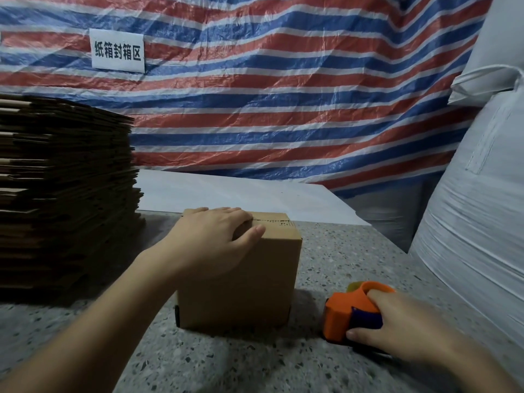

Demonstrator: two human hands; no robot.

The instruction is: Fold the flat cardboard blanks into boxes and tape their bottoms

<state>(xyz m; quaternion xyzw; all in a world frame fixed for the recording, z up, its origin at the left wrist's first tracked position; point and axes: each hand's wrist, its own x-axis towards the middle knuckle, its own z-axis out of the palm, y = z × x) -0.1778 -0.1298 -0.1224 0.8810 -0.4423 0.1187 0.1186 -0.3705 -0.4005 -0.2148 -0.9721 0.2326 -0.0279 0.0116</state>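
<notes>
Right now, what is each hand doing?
Left hand: open, resting on the cardboard box.
Right hand: fingers gripping the orange tape dispenser.

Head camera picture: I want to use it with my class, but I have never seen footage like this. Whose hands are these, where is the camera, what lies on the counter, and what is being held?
There is no machine here. A person wears one wide-angle camera on the head, looking forward and down, so the two bare arms reaching in from the bottom are that person's own.

On the speckled counter stands a folded cardboard box. The left hand rests on its top, fingers over the far edge and thumb on the near face. To the box's right, the right hand grips an orange tape dispenser that sits on the counter.

At the left is a tall stack of flat cardboard blanks. Behind hangs a striped tarp with a white sign; big white sacks stand at the right.
</notes>
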